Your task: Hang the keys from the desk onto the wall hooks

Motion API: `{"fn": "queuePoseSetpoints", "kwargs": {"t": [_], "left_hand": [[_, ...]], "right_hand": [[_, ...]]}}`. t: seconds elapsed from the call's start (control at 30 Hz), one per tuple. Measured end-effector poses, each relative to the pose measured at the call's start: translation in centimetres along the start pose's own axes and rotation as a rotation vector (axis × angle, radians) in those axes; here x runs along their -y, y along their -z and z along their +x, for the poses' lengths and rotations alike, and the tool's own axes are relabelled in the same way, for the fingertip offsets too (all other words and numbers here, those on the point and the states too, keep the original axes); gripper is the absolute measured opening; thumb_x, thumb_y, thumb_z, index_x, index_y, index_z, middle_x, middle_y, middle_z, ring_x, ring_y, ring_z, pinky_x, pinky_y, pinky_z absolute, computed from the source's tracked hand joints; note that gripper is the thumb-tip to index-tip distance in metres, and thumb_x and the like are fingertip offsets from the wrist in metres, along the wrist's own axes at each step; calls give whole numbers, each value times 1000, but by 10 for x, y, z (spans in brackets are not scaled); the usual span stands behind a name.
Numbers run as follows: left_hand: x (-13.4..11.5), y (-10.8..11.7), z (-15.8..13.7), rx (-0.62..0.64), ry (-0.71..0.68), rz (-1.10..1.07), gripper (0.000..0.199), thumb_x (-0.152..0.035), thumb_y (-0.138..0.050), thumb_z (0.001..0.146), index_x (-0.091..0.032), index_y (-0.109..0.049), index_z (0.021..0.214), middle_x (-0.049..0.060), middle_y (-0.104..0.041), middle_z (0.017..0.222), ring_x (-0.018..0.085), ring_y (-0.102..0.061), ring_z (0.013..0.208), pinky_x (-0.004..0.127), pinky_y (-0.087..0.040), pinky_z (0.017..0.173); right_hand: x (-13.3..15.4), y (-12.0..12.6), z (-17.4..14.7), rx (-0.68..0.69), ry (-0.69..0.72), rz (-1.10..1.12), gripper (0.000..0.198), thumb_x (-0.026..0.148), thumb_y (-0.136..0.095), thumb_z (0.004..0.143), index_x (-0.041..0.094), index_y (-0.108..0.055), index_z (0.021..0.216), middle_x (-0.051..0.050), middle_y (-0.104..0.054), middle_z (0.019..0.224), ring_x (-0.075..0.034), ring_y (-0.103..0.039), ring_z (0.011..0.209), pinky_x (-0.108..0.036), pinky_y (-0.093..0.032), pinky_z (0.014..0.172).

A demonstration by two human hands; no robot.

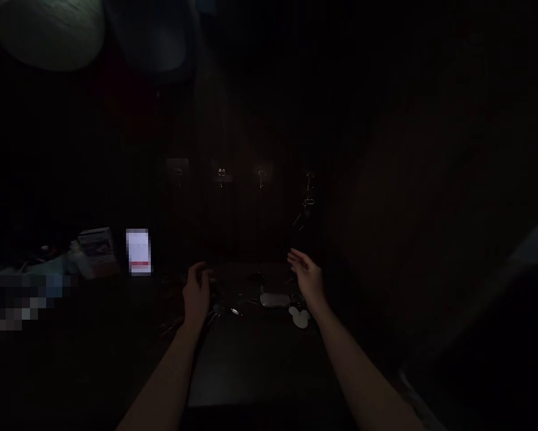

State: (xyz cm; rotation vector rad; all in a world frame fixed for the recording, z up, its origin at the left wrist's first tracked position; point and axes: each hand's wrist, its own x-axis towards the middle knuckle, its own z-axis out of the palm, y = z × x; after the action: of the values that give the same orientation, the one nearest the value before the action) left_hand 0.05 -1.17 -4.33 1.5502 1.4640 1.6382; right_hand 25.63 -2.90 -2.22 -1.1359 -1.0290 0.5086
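The scene is very dark. My left hand (198,294) hovers at or just above the dark table, fingers loosely curved and apart, with nothing visible in it. Right beside it lie some keys (218,310), dim and partly hidden. My right hand (309,280) is raised with its fingers stretched out and appears to hold nothing. Below it are a white mouse-head-shaped key tag (300,318) and a pale oblong fob (275,300) with a ring. Above my right hand, a bunch of keys (308,203) hangs from the rightmost wall hook (310,175).
Three more hooks, a left one (178,172), a second (221,173) and a third (262,173), line the wall. At left stand a lit phone-like screen (138,250) and a small box (97,251). Pale caps or bags (48,36) hang upper left.
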Motion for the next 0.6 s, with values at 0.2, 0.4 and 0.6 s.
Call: {"fn": "queuePoseSetpoints", "kwargs": {"t": [0.2, 0.4, 0.6], "left_hand": [[1, 1, 5, -169, 24, -196, 21, -29, -41, 83, -21, -46, 102, 2, -64, 89, 12, -65, 66, 28, -51, 68], [0, -1, -1, -107, -38, -118, 21, -24, -39, 84, -22, -48, 102, 2, -63, 93, 13, -64, 72, 28, -50, 72], [-1, 1, -2, 71, -166, 93, 26, -17, -37, 82, -22, -54, 102, 3, -64, 100, 15, -60, 95, 28, -44, 87]], "right_hand": [[-16, -41, -47, 264, 138, -178, 35, 19, -42, 80, 22, -60, 110, -6, -65, 109, -18, -60, 102, -38, -45, 92], [-19, -54, -72, 573, 374, -521, 52, 3, -37, 73, 23, -57, 116, -4, -60, 117, -16, -52, 111, -34, -41, 98], [-12, -54, -71, 633, 401, -787, 49, 1, -37, 73, 19, -59, 113, -7, -60, 116, -19, -51, 111, -36, -38, 97]]}}
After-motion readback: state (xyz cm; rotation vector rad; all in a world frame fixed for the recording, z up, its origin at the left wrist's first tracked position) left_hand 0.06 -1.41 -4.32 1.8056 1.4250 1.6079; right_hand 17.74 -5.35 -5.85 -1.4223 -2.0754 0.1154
